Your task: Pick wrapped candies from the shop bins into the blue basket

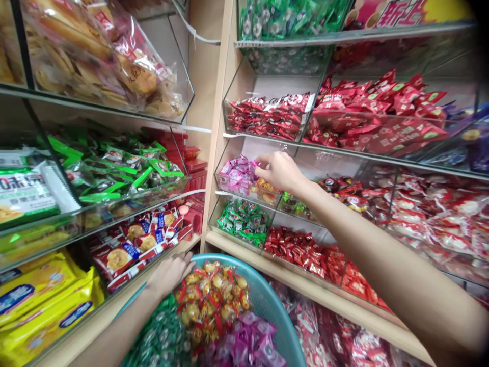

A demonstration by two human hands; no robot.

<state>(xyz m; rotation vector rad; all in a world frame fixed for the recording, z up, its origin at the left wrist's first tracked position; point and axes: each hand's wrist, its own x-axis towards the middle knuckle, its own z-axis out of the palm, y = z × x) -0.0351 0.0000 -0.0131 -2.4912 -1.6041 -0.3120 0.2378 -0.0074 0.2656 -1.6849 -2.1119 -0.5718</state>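
A round teal plastic basket holds wrapped candies: gold ones with red ties, purple ones and dark green ones. My left hand grips its far left rim, fingers over the edge. Out over a clear shelf bin, my right hand has its fingers bent and closed at the right side of a pile of purple-wrapped candies. What lies between those fingertips is hidden. Orange-and-gold candies sit just below this hand in the same bin row.
Clear-fronted bins line two shelf walls meeting at a wooden corner post. Green-wrapped candies and red candies fill the row below. Yellow packs and green-edged snacks stand left. Bagged sweets lie beneath the right shelf.
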